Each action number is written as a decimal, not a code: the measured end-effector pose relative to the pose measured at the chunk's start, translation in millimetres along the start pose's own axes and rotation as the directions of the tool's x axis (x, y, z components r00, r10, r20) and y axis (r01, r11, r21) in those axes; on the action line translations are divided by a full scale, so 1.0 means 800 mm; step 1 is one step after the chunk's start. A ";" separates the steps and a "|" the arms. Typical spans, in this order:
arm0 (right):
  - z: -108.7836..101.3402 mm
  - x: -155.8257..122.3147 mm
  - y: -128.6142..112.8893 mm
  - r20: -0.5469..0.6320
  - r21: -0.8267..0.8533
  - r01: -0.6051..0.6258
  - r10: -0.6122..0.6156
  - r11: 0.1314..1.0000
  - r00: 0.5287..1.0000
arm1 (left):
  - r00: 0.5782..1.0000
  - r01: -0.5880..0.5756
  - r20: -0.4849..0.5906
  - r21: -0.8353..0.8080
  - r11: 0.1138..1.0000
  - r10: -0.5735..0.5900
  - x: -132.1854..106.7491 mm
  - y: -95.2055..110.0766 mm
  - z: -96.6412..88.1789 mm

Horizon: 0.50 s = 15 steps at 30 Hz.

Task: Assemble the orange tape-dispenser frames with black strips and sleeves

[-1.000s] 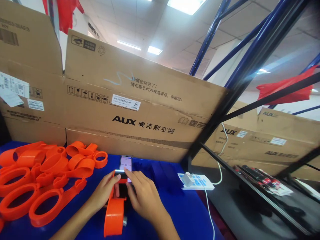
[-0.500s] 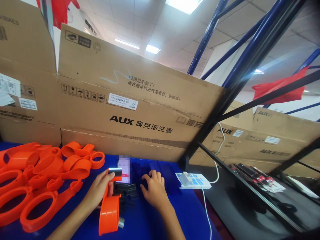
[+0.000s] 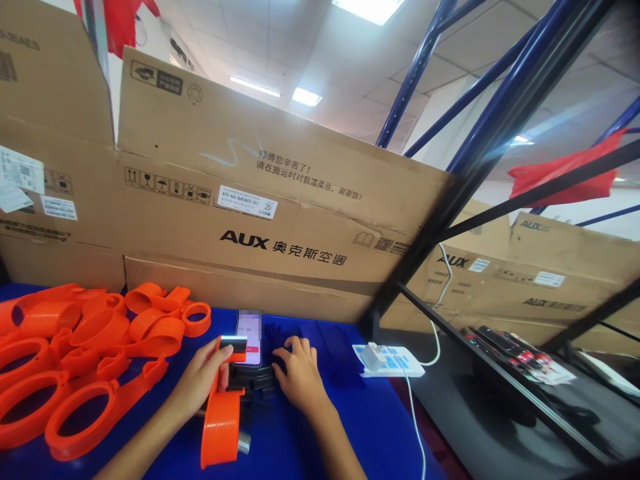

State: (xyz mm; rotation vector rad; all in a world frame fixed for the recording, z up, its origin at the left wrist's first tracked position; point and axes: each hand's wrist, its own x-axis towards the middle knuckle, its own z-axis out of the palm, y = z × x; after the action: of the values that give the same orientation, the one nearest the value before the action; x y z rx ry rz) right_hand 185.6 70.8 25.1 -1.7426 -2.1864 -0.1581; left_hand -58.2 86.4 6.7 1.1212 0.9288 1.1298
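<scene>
My left hand (image 3: 203, 373) is closed around an orange tape dispenser (image 3: 220, 427). The thumb presses near a toothed metal blade with a black strip (image 3: 233, 344) at the dispenser's upper end. My right hand (image 3: 300, 373) reaches over the blue tabletop, fingers bent and apart, with nothing seen in it. Its fingertips are close to a small pile of black strips (image 3: 255, 380); whether they touch is hard to tell. Below the strips lies a small silvery piece (image 3: 244, 443), partly behind the dispenser. A phone (image 3: 249, 333) with a lit screen lies just beyond my left hand.
Many orange tape dispensers (image 3: 100, 327) are heaped on the left of the blue table (image 3: 280, 453). A white power strip (image 3: 387, 360) with cables sits at the right edge. Cardboard panels (image 3: 300, 287) stand behind, and a dark rack post (image 3: 400, 280) slants up at the right.
My right hand has shifted a little left, closer to the black strips. The left hand keeps its hold on the tape dispenser, nearly unmoved.
</scene>
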 end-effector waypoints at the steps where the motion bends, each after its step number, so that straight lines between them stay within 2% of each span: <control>1: 0.000 0.000 0.000 -0.006 0.010 0.002 -0.001 1.000 1.000 | 1.000 -0.001 0.002 0.000 1.000 0.001 0.000 0.001 0.000; 5: -0.006 0.002 0.004 -0.037 0.077 0.014 -0.011 0.997 0.999 | 1.000 -0.013 0.005 0.009 1.000 0.013 -0.001 0.004 0.000; 10: -0.028 0.016 0.010 -0.093 0.197 0.064 -0.046 0.978 0.995 | 1.000 -0.027 0.002 0.010 1.000 0.027 -0.002 0.005 0.000; 13: -0.036 0.026 -0.003 -0.125 0.290 0.127 -0.094 0.948 0.988 | 0.999 -0.033 -0.002 0.005 0.999 0.033 -0.002 0.003 0.002; 15: -0.034 0.031 -0.019 -0.204 0.395 0.192 -0.118 0.898 0.972 | 0.999 -0.036 -0.003 0.001 0.999 0.036 -0.002 0.003 0.003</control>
State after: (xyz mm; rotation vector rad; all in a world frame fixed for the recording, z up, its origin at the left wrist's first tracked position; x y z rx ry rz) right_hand 171.7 82.3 60.6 -1.2720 -2.0460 0.1060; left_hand -57.0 84.8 9.8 1.1408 0.9149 1.1610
